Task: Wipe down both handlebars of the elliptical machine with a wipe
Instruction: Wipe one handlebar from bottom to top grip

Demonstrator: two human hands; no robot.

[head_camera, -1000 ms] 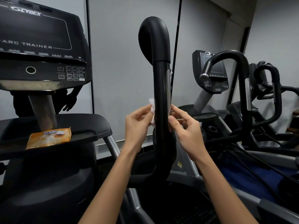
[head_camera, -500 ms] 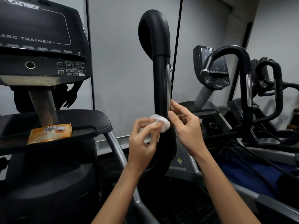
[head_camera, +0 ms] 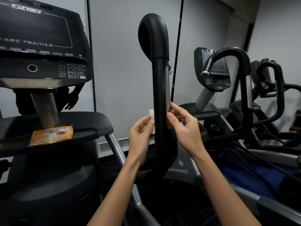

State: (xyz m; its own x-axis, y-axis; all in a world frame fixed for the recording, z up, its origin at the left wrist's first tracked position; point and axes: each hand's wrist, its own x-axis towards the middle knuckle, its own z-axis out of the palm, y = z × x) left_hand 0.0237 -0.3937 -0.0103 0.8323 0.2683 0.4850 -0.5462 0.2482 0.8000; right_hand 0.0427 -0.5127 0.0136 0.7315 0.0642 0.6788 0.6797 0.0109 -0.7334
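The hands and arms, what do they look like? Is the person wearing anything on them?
Both forearms are bare, no sleeves in view. The left hand and right hand wear no gloves, rings, watch or bands. Fingers are slim with short, plain nails.

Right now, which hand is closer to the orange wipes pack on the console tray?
Left. The left hand is just left of the handlebar, nearer the wipes pack; the right hand is beyond the bar.
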